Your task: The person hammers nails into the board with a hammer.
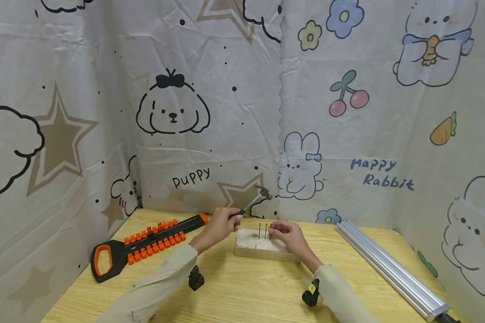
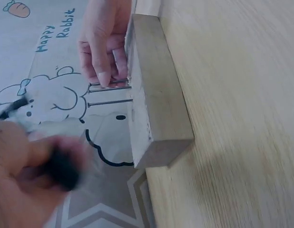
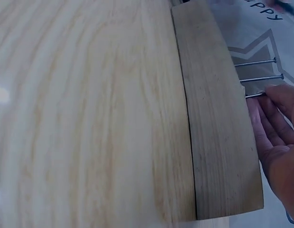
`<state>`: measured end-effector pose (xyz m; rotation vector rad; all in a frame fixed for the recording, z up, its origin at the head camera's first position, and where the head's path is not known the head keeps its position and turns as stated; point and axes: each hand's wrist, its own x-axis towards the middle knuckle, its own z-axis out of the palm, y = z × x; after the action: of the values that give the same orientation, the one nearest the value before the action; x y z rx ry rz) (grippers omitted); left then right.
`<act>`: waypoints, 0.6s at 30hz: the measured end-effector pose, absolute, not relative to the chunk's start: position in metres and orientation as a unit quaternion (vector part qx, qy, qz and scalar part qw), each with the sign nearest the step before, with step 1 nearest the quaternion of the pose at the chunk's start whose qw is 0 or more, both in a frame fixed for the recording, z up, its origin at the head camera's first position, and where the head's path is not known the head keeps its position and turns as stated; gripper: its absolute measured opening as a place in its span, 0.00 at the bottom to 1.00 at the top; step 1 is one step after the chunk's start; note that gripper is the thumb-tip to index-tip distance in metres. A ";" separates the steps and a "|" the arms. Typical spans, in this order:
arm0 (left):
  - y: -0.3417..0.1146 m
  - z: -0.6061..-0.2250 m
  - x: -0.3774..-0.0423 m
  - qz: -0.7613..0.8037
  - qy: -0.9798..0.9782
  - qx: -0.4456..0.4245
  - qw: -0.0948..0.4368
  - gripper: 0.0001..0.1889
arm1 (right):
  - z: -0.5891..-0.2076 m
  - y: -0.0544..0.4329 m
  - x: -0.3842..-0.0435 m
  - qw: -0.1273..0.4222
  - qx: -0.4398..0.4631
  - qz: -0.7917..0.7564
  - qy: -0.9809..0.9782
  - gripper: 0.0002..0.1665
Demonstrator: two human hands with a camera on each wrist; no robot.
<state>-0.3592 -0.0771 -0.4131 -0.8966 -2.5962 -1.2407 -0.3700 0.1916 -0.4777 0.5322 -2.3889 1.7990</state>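
My left hand (image 1: 221,225) grips the dark handle of a claw hammer (image 1: 251,204), its metal head (image 1: 264,193) raised up and to the right above the wooden block (image 1: 250,252). In the left wrist view the hammer handle (image 2: 63,168) is blurred. Two thin nails (image 3: 262,78) stand upright in the block's top. Beside them, my right hand (image 1: 289,236) pinches a third nail (image 3: 254,95) between thumb and fingers, its lower end at the block's top face. The block lies flat on the wood-grain table (image 1: 242,296).
To the left lies a black rack with orange clips (image 1: 155,240) and a loop handle. A long silver metal bar (image 1: 392,269) lies along the right side. Printed cloth walls (image 1: 242,134) enclose the table at the back and sides.
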 end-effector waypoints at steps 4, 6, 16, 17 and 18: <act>-0.079 -0.420 -0.358 -0.385 -0.870 -0.307 0.019 0.09 | -0.478 0.188 -0.371 0.054 0.157 0.613 -0.772 0.14; -0.079 -0.421 -0.357 -0.397 -0.866 -0.301 0.033 0.09 | -0.478 0.187 -0.371 0.057 0.155 0.618 -0.769 0.15; -0.076 -0.426 -0.356 -0.371 -0.866 -0.329 0.057 0.09 | -0.481 0.188 -0.370 0.055 0.160 0.635 -0.754 0.15; -0.075 -0.426 -0.356 -0.378 -0.863 -0.329 0.070 0.09 | -0.482 0.188 -0.370 0.054 0.160 0.636 -0.753 0.15; -0.075 -0.426 -0.356 -0.388 -0.858 -0.326 0.085 0.08 | -0.482 0.188 -0.370 0.054 0.161 0.636 -0.753 0.15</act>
<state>-0.3560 -0.0750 -0.4256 -0.9726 -2.5572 -1.1585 -0.3704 0.1876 -0.4823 0.4891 -2.2886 1.9314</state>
